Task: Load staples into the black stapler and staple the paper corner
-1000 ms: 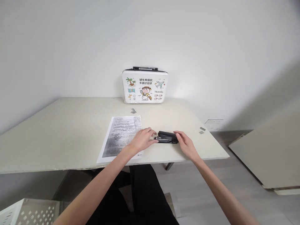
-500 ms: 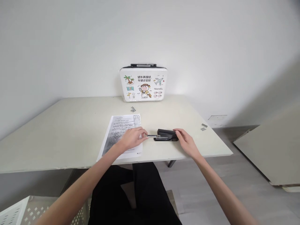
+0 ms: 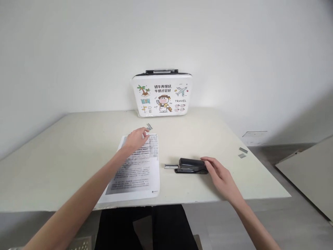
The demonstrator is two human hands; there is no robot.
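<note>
A black stapler (image 3: 191, 165) lies on the white table (image 3: 65, 152) with its metal staple tray pulled out to the left. My right hand (image 3: 218, 173) rests against the stapler's right end, fingers curved on it. My left hand (image 3: 136, 137) reaches over the top of a printed sheet of paper (image 3: 136, 166), fingers spread, its tips just short of a small strip of staples (image 3: 149, 126). It holds nothing.
A white carry case (image 3: 161, 92) with cartoon travel pictures stands against the wall at the back. Two more staple strips (image 3: 242, 152) lie near the table's right edge. A pale board (image 3: 309, 173) leans at the right, over a grey floor.
My left hand drew the staple tray out of the stapler, let go and moved up and left toward the staple strip. My right hand stayed on the stapler. The camera moved closer.
</note>
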